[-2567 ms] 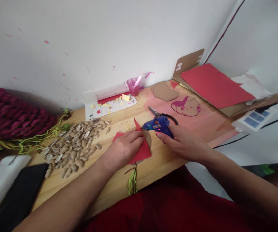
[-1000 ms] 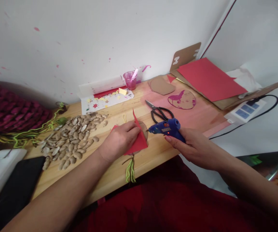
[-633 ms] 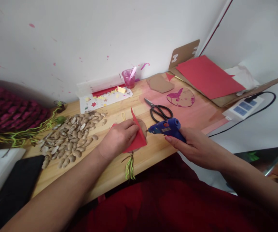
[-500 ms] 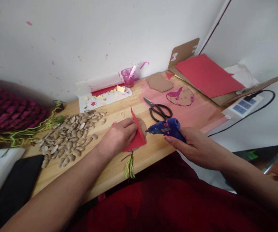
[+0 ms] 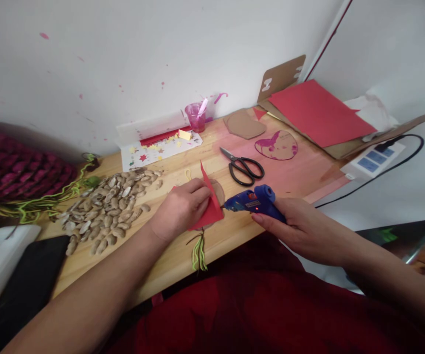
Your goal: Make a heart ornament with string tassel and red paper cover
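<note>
1. Your left hand (image 5: 181, 209) is pressing flat, fingers together, on the red paper (image 5: 212, 210) near the bench (image 5: 234, 236) front edge.
2. Your right hand (image 5: 301, 228) is clamping the blue glue gun (image 5: 253, 201), its nozzle pointing toward 9 o'clock and just touching the paper's edge.
3. Scissors (image 5: 242, 167) are lying at 12 o'clock from the gun.
4. A pile of shells (image 5: 112, 206) is sitting at 9 o'clock of your left hand.
5. Green yarn (image 5: 198, 253) is trailing out at 6 o'clock under the paper.

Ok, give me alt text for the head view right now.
The left hand presses red paper onto a wooden table while the right hand aims a blue glue gun at its edge. Scissors lie behind; shells are heaped at left.
</note>
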{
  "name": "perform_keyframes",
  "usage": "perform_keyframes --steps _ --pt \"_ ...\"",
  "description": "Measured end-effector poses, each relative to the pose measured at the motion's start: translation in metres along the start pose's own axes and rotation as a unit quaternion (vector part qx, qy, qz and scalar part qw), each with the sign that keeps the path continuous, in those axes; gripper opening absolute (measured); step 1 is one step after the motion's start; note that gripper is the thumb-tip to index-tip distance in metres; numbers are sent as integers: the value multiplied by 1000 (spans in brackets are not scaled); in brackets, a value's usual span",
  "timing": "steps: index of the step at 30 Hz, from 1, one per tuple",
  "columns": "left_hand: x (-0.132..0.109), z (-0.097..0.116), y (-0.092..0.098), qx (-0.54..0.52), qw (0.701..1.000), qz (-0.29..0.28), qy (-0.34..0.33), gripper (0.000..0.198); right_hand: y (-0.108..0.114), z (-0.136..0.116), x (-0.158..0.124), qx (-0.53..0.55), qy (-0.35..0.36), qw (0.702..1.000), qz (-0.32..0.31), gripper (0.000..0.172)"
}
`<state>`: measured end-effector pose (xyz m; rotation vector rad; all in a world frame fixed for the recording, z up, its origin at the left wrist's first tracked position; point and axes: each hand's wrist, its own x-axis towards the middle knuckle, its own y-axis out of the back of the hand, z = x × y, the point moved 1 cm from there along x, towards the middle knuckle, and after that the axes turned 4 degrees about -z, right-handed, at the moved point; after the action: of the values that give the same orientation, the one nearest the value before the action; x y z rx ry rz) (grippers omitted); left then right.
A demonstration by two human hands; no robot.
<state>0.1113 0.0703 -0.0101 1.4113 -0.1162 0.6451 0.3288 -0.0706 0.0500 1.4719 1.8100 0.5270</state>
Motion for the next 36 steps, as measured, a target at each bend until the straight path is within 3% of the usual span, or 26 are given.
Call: perform_keyframes --steps 20,25,28,32,36 --pt "-1 1 -2 -15 999 -16 24 16 4 6 3 27 18 999 -15 38" --pt "-5 3 -1 -37 998 -16 49 15 6 21 -1 140 5 989 -37 39" --pt "-14 4 -2 -59 997 -30 40 20 4 40 -2 290 -26 954 -71 42" --pt "-25 6 -7 -35 995 -90 30 50 -4 61 4 497 -31 866 -46 40" --pt "-24 10 -9 -10 988 -153 30 60 -13 62 12 586 -21 809 -44 38"
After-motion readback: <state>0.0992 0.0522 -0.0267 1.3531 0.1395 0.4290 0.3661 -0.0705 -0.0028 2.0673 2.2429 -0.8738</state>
